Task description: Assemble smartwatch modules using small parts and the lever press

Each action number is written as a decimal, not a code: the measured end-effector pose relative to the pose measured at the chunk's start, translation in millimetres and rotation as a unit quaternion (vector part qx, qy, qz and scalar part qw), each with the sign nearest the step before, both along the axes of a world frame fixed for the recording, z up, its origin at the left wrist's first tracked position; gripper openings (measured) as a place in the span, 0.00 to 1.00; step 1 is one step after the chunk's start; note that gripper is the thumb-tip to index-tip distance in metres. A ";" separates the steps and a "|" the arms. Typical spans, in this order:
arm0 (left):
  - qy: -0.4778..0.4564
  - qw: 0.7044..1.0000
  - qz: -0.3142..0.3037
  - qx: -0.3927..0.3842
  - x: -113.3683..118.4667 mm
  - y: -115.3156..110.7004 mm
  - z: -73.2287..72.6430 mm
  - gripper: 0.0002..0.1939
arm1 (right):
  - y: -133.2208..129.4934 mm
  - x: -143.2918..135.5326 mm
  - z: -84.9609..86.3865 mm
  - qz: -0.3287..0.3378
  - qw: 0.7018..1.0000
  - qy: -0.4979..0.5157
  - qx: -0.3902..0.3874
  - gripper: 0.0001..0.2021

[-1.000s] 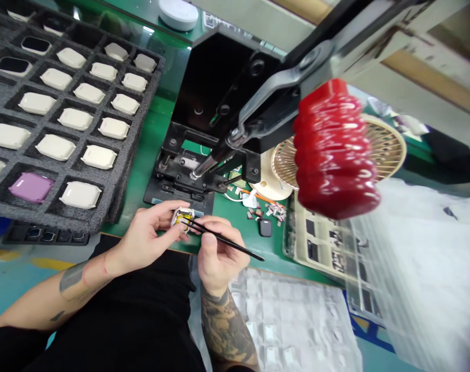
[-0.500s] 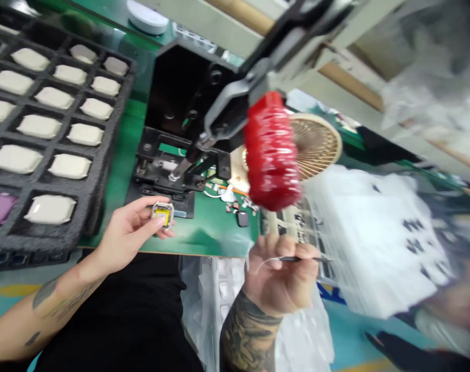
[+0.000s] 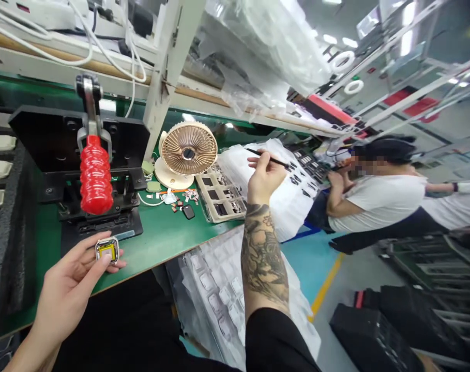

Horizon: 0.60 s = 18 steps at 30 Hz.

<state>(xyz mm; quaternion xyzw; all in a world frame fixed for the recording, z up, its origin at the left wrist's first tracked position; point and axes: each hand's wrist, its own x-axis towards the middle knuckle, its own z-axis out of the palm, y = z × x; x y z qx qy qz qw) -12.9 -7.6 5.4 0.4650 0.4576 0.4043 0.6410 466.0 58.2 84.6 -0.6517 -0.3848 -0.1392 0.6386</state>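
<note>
My left hand (image 3: 70,284): pinches pale-rimmed case (image 3: 109,249), yellow inside, beside red-handled press (image 3: 96,178). My right hand (image 3: 264,178): holds black tweezers (image 3: 280,163) near white sheet (image 3: 292,209), black pieces (image 3: 296,179). Risks, I judge: slackened thumb pinch drops case; low tweezers scatter pieces.

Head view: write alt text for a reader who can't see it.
The left hand holds a small open watch-like case, yellow inside; the right hand holds a slim black tool in front of white sheeting. A red-handled press and a beige fan stand on the green bench.
</note>
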 end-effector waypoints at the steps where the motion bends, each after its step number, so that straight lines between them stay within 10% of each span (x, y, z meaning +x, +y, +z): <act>1: 0.005 1.000 0.001 0.003 0.3 -0.5 0.5 0.31 | -5.4 -12.4 -7.3 -0.009 1.000 -0.019 0.007 0.23; 5: 0.025 1.000 0.003 0.013 3.5 -1.3 5.4 0.35 | -64.4 -95.1 -47.0 0.045 0.981 -0.186 0.038 0.12; 9: 0.039 0.999 -0.007 0.018 5.3 0.4 7.9 0.33 | -106.9 -163.0 -76.6 0.284 0.863 -0.411 -0.069 0.18; 13: 0.047 0.999 -0.014 0.014 3.5 -0.4 7.2 0.32 | -102.8 -187.1 -88.7 0.352 0.807 -0.425 -0.210 0.13; 18: 0.046 0.999 -0.021 -0.001 0.3 -3.9 3.9 0.30 | -99.2 -175.3 -90.9 0.391 0.796 -0.381 -0.262 0.32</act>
